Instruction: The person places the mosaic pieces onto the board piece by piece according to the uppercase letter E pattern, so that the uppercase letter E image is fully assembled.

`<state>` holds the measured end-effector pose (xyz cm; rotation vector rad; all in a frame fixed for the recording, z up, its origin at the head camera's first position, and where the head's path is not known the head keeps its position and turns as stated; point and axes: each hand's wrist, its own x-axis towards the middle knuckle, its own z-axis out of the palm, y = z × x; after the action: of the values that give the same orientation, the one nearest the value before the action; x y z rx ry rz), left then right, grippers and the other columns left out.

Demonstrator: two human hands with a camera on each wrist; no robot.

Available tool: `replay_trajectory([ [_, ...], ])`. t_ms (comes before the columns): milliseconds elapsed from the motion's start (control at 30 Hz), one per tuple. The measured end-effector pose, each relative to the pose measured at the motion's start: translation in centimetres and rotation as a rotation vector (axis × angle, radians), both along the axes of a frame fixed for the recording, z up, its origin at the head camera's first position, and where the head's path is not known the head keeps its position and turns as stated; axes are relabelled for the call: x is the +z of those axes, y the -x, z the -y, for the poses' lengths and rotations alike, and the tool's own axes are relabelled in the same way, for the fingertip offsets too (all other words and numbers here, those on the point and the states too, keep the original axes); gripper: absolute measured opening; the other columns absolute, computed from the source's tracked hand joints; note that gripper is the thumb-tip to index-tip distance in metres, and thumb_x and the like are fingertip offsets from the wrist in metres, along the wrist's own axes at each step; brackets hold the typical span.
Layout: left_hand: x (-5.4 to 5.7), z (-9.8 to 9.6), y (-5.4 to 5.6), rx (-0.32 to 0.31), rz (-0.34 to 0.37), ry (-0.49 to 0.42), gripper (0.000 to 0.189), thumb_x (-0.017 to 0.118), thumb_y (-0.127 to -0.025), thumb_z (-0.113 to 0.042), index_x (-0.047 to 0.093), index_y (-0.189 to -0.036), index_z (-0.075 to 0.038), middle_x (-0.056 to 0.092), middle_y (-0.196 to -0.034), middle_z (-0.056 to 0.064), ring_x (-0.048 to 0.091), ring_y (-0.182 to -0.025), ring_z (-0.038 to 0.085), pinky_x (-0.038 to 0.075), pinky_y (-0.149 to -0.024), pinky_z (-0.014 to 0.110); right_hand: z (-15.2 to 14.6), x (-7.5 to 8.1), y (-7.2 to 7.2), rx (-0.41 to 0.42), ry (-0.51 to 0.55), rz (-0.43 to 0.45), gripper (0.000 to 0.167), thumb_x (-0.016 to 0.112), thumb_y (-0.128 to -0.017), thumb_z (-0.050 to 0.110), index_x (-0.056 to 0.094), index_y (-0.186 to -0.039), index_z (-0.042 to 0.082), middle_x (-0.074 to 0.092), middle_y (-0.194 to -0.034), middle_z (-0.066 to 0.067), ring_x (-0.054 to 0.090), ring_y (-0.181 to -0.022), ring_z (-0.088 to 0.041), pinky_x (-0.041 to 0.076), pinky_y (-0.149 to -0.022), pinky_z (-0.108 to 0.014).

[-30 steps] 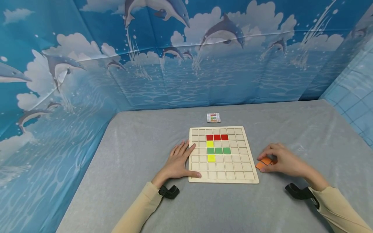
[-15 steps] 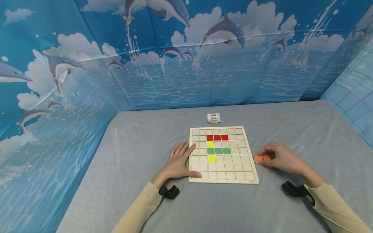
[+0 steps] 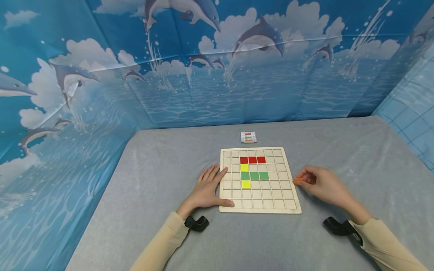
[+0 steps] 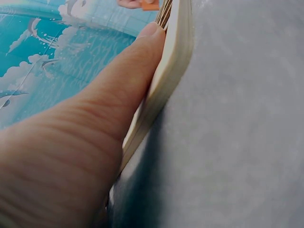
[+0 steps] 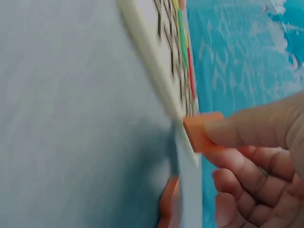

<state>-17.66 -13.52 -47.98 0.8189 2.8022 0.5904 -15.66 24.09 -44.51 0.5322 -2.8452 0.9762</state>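
My left hand (image 3: 204, 191) lies spread at the left side of a wooden grid board (image 3: 261, 203), its thumb on the near left corner and its fingers at the left edge. Between thumb and fingers, my right hand (image 3: 323, 185) pinches an orange square tile (image 5: 202, 130) at the board's right edge. Another orange piece (image 5: 167, 204) shows below the held tile in the right wrist view. On the grid sit red tiles (image 3: 252, 160) in a row, green tiles (image 3: 254, 175) in a lower row, and single yellow tiles (image 3: 244, 167) above and below the green.
A small card (image 3: 249, 137) printed with a coloured grid pattern lies behind the board. Grey cloth (image 3: 162, 169) covers the table. A blue dolphin-print curtain (image 3: 217, 94) hangs along the back and left.
My right hand has drawn left from the loose orange tiles to the board's right edge, now pinching an orange tile. My left hand stays in place.
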Motion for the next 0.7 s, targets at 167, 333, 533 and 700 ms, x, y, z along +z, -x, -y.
replay_trajectory([
  [167,-0.1,0.0,0.0,-0.002,-0.012,0.003,0.112,0.067,-0.071,-0.069,0.010,-0.154,-0.021,0.000,-0.158,0.006,-0.006,-0.143,0.021,-0.001,-0.112,0.044,2.6,0.6,-0.2,-0.008,0.076,0.019,0.013,0.078,-0.079,0.010,0.066,-0.082,0.013,0.057,-0.069,0.006,0.050,-0.058,-0.011,0.040,-0.050,-0.024],
  [333,-0.2,0.0,0.0,-0.006,-0.017,-0.011,0.112,0.068,-0.071,-0.068,0.011,-0.154,-0.021,0.001,-0.158,0.007,-0.005,-0.143,0.022,0.000,-0.112,0.045,5.7,0.5,-0.3,0.099,0.183,0.098,0.015,0.080,-0.078,0.011,0.065,-0.078,0.015,0.059,-0.069,0.008,0.053,-0.058,-0.008,0.045,-0.052,-0.023],
  [533,-0.3,0.0,0.0,-0.001,-0.012,-0.013,0.112,0.067,-0.071,-0.069,0.010,-0.155,-0.022,0.000,-0.158,0.006,-0.006,-0.143,0.020,-0.001,-0.112,0.044,9.1,0.2,-0.4,0.214,0.224,0.162,0.016,0.080,-0.076,0.009,0.066,-0.077,0.016,0.060,-0.068,0.009,0.052,-0.056,-0.007,0.044,-0.049,-0.023],
  [700,-0.4,0.0,0.1,0.007,-0.012,-0.007,0.112,0.067,-0.070,-0.070,0.010,-0.155,-0.022,0.000,-0.158,0.005,-0.007,-0.143,0.020,-0.001,-0.112,0.044,11.2,-0.3,-0.2,0.249,0.219,0.160,0.018,0.081,-0.076,0.009,0.065,-0.075,0.016,0.058,-0.067,0.010,0.050,-0.056,-0.006,0.042,-0.050,-0.023],
])
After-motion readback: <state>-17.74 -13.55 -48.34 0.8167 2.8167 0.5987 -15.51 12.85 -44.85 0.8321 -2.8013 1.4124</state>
